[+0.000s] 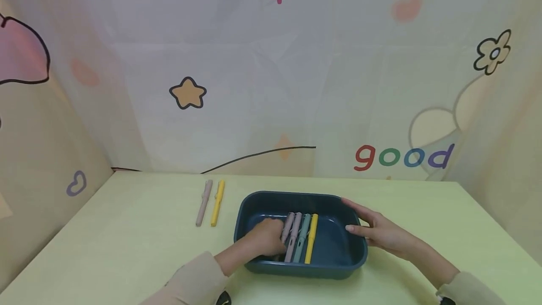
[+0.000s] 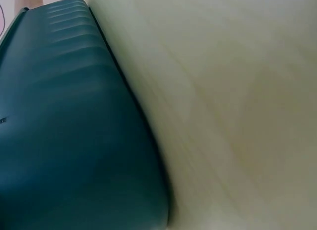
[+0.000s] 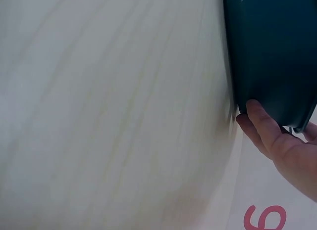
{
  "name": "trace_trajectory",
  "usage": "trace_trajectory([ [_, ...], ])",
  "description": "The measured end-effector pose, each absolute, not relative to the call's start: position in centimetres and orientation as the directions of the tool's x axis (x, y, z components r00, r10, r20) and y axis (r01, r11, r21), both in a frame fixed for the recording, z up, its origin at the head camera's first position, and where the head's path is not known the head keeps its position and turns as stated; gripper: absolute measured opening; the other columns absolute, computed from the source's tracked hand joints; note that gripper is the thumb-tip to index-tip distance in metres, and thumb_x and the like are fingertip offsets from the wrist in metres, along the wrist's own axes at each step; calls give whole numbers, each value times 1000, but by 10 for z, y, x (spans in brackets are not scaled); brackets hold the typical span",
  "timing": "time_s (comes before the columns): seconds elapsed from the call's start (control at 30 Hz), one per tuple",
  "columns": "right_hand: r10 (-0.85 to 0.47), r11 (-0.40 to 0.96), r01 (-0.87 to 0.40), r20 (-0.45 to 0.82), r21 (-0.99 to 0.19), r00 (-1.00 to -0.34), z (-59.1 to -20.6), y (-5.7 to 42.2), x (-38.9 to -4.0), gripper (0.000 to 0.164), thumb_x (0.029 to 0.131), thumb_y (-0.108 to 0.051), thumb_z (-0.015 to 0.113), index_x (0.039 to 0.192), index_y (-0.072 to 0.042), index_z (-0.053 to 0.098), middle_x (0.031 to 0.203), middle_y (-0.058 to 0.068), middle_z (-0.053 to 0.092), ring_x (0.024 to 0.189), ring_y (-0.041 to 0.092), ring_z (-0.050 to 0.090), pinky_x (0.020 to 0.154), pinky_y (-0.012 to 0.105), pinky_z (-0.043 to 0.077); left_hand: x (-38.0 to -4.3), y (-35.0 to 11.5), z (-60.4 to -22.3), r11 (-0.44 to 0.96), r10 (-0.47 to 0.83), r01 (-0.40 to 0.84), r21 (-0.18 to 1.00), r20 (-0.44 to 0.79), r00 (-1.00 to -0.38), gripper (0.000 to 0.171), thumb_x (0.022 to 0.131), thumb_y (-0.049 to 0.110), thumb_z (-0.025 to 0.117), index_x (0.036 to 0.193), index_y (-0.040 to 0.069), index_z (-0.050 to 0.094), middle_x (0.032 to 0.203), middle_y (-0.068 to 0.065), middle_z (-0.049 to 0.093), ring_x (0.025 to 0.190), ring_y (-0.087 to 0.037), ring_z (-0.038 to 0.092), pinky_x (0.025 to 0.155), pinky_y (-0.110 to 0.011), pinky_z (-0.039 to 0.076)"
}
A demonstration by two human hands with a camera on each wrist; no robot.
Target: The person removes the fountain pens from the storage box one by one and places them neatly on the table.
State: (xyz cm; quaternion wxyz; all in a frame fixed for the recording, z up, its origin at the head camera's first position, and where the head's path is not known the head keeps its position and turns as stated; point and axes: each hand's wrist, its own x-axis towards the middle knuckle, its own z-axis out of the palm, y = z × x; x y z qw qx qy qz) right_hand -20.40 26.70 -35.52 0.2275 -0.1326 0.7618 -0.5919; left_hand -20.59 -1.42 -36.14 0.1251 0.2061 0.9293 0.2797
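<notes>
A dark teal box stands on the table, its long side toward me. My left hand reaches into its left part, fingers curled at the leftmost mauve pen and covering that pen's lower end. Beside it lie a second mauve pen, a grey-green pen and a yellow pen, side by side. My right hand grips the box's right end, thumb over the rim and fingers along the outside wall. The left wrist view shows the box's outer side, with the left hand hidden.
Left of the box, another mauve pen and another yellow pen lie on the pale green table. A printed cloth hangs behind the table and along both sides.
</notes>
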Motion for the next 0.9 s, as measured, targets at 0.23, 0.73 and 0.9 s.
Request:
trace_trajectory([
  [0.23,-469,271,51,-178,-961,-865,-353,268,-204,76,90,-21,57,146,-10,7,146,29,-3,111,29,51,83,41,49,-208,-14,-361,748,476,349,564,-91,-875,25,73,2,66,54,8,49,43,3,43,39,-9,42,39,-18,31],
  [0.73,-453,293,58,-192,-954,-871,-356,264,-204,76,89,-22,58,146,-11,9,147,28,-3,117,36,45,85,43,48,-205,-22,-351,676,419,282,680,-41,-907,47,75,3,68,119,-7,54,69,-2,54,50,-11,51,44,-21,42],
  [0.9,-461,297,44,-184,-954,-868,-357,266,-204,75,90,-22,57,146,-10,9,147,27,-3,121,40,39,87,44,46,-209,-26,-347,633,412,291,717,7,-911,48,77,3,67,121,-7,52,76,-4,54,53,-11,54,46,-21,46],
])
